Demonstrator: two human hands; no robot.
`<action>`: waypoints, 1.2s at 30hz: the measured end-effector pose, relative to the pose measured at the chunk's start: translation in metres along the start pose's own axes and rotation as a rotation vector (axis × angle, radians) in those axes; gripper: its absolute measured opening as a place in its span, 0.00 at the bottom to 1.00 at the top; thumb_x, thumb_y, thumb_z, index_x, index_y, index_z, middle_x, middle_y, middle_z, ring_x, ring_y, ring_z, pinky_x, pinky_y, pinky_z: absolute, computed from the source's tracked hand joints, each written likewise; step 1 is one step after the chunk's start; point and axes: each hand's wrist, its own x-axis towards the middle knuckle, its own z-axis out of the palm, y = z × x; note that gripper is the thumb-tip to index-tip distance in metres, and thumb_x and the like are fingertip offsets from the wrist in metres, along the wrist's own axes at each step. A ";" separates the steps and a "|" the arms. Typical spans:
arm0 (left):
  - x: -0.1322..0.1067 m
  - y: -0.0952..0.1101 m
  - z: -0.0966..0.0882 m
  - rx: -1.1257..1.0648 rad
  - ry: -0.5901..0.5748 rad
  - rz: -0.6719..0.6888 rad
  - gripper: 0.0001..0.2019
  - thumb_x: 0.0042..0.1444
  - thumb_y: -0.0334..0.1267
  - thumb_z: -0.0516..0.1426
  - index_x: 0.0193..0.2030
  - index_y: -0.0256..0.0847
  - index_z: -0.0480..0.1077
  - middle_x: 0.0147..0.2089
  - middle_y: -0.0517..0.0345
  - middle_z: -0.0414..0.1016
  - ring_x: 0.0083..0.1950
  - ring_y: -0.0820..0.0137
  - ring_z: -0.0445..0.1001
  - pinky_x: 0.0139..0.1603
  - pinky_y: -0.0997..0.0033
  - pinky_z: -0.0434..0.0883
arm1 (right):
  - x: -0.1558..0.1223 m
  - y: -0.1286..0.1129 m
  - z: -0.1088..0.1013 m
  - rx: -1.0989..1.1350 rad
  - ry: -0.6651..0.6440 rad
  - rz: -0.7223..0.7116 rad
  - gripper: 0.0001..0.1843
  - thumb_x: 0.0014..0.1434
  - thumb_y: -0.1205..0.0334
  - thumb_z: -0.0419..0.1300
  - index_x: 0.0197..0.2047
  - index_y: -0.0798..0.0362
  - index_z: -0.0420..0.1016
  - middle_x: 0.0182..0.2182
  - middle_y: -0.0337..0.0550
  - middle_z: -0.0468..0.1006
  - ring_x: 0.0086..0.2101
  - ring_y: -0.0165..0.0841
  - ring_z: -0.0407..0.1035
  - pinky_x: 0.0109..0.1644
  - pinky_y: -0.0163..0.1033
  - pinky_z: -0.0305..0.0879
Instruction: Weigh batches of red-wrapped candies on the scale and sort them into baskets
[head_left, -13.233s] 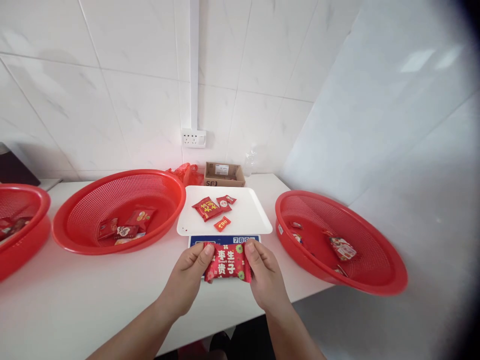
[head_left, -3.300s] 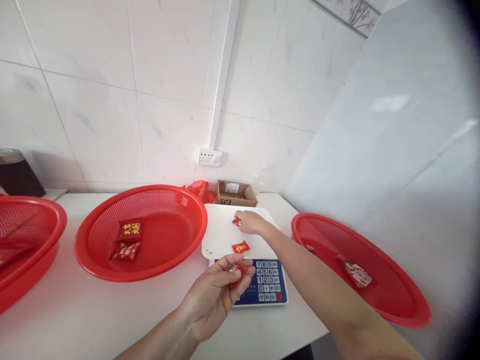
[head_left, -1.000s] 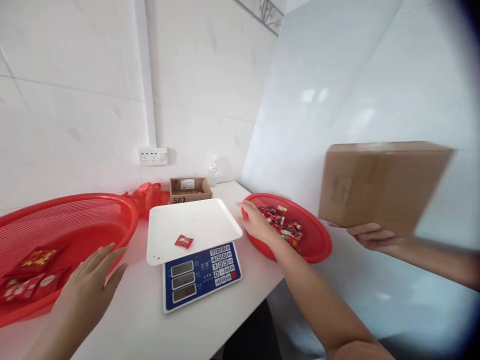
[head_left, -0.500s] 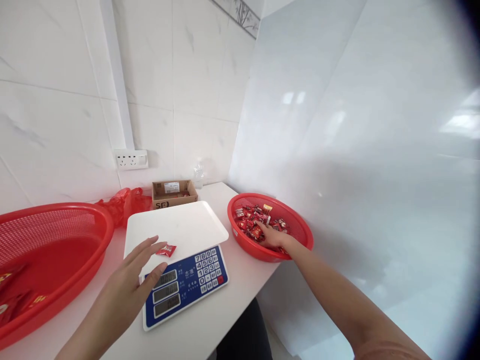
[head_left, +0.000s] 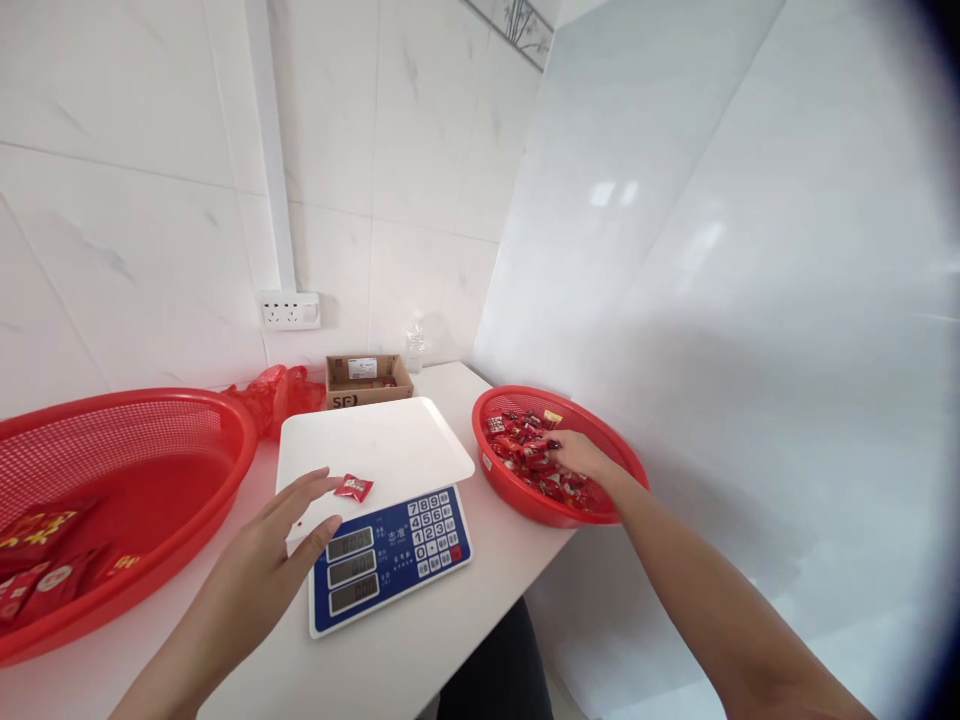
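Observation:
My left hand [head_left: 266,555] hovers over the front left corner of the white scale tray [head_left: 382,440], fingers stretched out, holding nothing; its fingertips are close to a small red candy packet [head_left: 353,488] lying on the tray. My right hand [head_left: 577,458] reaches into the red basket on the right [head_left: 607,450], resting among several small red wrapped candies [head_left: 525,450]; its fingers are curled down into the pile and what they grip is hidden. The scale's blue keypad panel [head_left: 390,558] faces me.
A large red basket [head_left: 150,470] with a few red packets [head_left: 37,550] sits at the left. A small open cardboard box [head_left: 367,378], a red plastic bag [head_left: 274,392] and a wall socket [head_left: 290,309] are at the back. A tiled wall closes off the right side.
My right hand went from the basket rim into the candies and shifted slightly within them. My left hand came to the single packet on the tray. The other person's cardboard box left view.

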 end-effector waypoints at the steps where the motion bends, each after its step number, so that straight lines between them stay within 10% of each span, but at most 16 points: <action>1: 0.000 0.000 -0.001 -0.004 0.005 0.002 0.22 0.57 0.54 0.49 0.55 0.52 0.67 0.61 0.55 0.68 0.58 0.57 0.69 0.38 0.68 0.75 | 0.000 -0.001 -0.004 0.032 0.011 0.019 0.16 0.54 0.67 0.56 0.47 0.51 0.76 0.33 0.41 0.79 0.33 0.34 0.73 0.37 0.35 0.67; 9: 0.000 0.005 0.000 -0.030 -0.074 -0.002 0.21 0.58 0.53 0.49 0.57 0.52 0.65 0.60 0.56 0.69 0.56 0.60 0.71 0.43 0.67 0.73 | -0.015 -0.057 -0.013 0.293 0.035 -0.020 0.14 0.60 0.61 0.53 0.48 0.53 0.70 0.38 0.45 0.78 0.31 0.30 0.72 0.32 0.32 0.68; 20: -0.018 0.022 -0.010 -0.014 -0.477 0.021 0.18 0.61 0.51 0.46 0.51 0.49 0.69 0.52 0.56 0.75 0.49 0.62 0.73 0.47 0.65 0.69 | -0.010 -0.187 0.057 0.489 -0.378 -0.354 0.09 0.60 0.64 0.53 0.44 0.54 0.68 0.37 0.44 0.73 0.26 0.25 0.69 0.22 0.28 0.64; 26: -0.028 0.027 -0.022 0.050 -0.622 0.135 0.18 0.61 0.50 0.47 0.54 0.50 0.67 0.52 0.57 0.74 0.49 0.63 0.73 0.46 0.67 0.68 | -0.010 -0.213 0.075 0.469 -0.278 -0.437 0.17 0.59 0.61 0.55 0.52 0.50 0.66 0.38 0.42 0.72 0.29 0.27 0.69 0.22 0.29 0.65; 31: -0.032 0.030 -0.033 0.021 -0.697 0.204 0.17 0.61 0.49 0.48 0.54 0.52 0.67 0.53 0.59 0.74 0.50 0.64 0.73 0.48 0.67 0.68 | -0.013 -0.225 0.081 0.454 -0.229 -0.594 0.25 0.55 0.62 0.59 0.57 0.52 0.64 0.52 0.47 0.71 0.45 0.33 0.69 0.46 0.39 0.70; 36: -0.028 0.017 -0.044 -0.167 -0.371 0.066 0.12 0.58 0.46 0.53 0.46 0.50 0.72 0.46 0.60 0.77 0.47 0.67 0.74 0.45 0.69 0.70 | -0.009 -0.196 0.070 0.369 -0.042 -0.636 0.26 0.55 0.62 0.59 0.58 0.49 0.65 0.59 0.47 0.65 0.54 0.38 0.63 0.55 0.46 0.65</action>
